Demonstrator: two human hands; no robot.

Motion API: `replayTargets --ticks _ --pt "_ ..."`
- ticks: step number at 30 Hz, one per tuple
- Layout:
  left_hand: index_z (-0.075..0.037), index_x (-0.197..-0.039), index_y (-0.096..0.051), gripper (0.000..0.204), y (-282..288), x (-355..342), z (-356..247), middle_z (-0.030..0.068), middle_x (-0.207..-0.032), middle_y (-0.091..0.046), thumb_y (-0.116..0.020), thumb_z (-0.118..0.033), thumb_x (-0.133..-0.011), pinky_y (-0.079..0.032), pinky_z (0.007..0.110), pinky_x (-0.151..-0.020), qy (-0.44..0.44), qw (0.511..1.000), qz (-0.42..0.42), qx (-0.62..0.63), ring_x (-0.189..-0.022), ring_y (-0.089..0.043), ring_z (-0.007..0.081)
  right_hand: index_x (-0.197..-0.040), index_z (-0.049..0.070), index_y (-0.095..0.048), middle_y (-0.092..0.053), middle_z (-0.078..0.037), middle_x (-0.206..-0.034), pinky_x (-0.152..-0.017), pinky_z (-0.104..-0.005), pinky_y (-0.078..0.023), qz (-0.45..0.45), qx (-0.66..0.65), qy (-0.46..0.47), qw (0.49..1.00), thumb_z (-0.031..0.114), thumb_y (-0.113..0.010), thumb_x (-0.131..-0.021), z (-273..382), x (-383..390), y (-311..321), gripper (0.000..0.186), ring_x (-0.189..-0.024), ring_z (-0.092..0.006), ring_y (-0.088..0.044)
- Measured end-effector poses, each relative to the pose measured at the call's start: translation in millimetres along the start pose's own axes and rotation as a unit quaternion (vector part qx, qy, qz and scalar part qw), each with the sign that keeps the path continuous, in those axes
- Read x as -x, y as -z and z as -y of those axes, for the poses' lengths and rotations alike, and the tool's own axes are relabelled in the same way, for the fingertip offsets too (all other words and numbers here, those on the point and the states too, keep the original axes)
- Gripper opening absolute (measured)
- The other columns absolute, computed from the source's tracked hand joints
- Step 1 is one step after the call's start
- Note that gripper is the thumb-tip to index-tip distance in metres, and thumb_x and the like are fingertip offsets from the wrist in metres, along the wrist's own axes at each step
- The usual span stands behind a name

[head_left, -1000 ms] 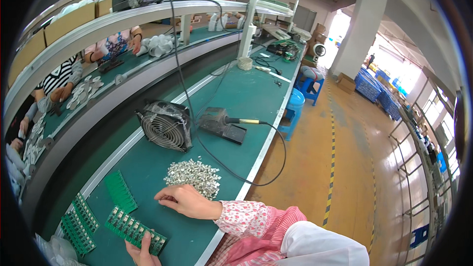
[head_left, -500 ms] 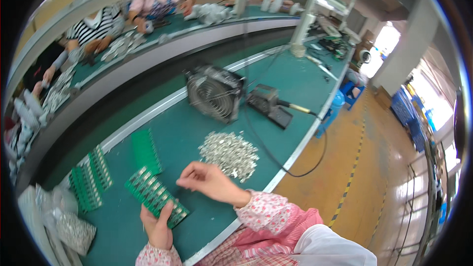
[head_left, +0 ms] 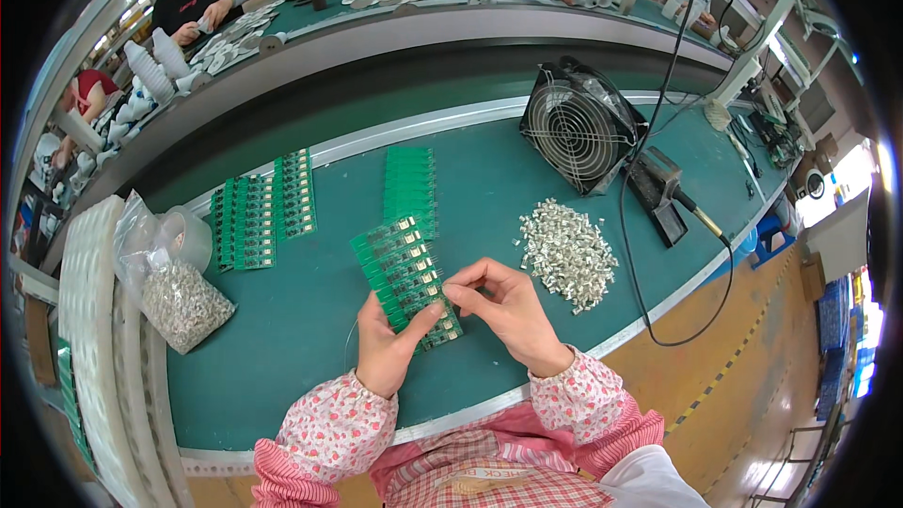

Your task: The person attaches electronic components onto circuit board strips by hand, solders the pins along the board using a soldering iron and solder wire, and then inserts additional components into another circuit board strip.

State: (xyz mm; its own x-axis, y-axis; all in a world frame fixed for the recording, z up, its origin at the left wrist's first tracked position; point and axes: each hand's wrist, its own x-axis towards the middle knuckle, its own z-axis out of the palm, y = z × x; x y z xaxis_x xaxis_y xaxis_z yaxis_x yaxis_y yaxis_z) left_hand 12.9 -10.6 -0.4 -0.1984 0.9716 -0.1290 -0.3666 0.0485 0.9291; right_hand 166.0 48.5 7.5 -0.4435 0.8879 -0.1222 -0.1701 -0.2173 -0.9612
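Observation:
A green circuit board panel (head_left: 384, 259) with rows of small silvery parts is tilted above the table, gripped near its lower end by my left hand (head_left: 388, 346), thumb on top. My right hand (head_left: 515, 315) pinches thumb and forefinger together at the panel's right edge; anything between those fingertips is too small to make out. To the right of that hand lies a heap of small silvery metal parts (head_left: 567, 254). Beyond the held panel rests a plain green board panel (head_left: 410, 179). Farther left are populated panels (head_left: 246, 226), lying side by side.
A black fan (head_left: 578, 127) stands at the back right, beside a soldering iron (head_left: 698, 212) in its holder, whose cable loops over the table edge. A plastic bag of small parts (head_left: 186, 306) sits left, by white stacked trays (head_left: 92, 320). Co-workers handle white parts across the conveyor.
The view has swung left and levelled. My right hand has gone from hovering beside the panel to touching its right edge. My left hand still grips the panel.

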Motion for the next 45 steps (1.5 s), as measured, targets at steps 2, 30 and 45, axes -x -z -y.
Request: replayTargets --ticks 2,30,45 --pt "-0.002 -0.11 -0.052 0.034 1 0 3 0.0053 -0.101 -0.063 -0.068 0.001 -0.08 -0.049 0.028 -0.081 -0.001 1.0 -0.002 -0.005 -0.09 -0.061 0.0131 -0.094 0.0 -0.061 -0.065 -0.005 -0.089 -0.067 -0.0214 -0.047 0.016 -0.001 0.004 1.0 0.009 -0.064 -0.087 -3 0 -7 0.012 -0.079 -0.0082 -0.059" --pt "-0.002 -0.109 -0.054 0.031 -1 0 5 0.0048 -0.098 -0.064 -0.069 -0.003 -0.081 -0.051 0.026 -0.076 -0.031 0.999 -0.014 -0.028 -0.087 -0.062 0.0113 -0.094 0.001 -0.06 -0.062 -0.002 -0.087 -0.069 -0.0218 -0.045 0.006 -0.015 -0.014 1.0 0.014 -0.063 -0.088 -3 -5 -6 0.015 -0.077 -0.0072 -0.055" --pt "-0.001 -0.106 -0.058 0.031 17 17 -5 0.006 -0.092 -0.066 -0.071 -0.01 -0.08 -0.052 0.028 -0.072 -0.05 0.992 -0.041 -0.11 -0.079 -0.062 0.0117 -0.095 0.001 -0.059 -0.061 -0.004 -0.087 -0.075 -0.024 -0.044 0.053 -0.012 -0.01 0.998 0.014 -0.061 -0.09 -17 0 -20 0.014 -0.081 -0.0101 -0.056"
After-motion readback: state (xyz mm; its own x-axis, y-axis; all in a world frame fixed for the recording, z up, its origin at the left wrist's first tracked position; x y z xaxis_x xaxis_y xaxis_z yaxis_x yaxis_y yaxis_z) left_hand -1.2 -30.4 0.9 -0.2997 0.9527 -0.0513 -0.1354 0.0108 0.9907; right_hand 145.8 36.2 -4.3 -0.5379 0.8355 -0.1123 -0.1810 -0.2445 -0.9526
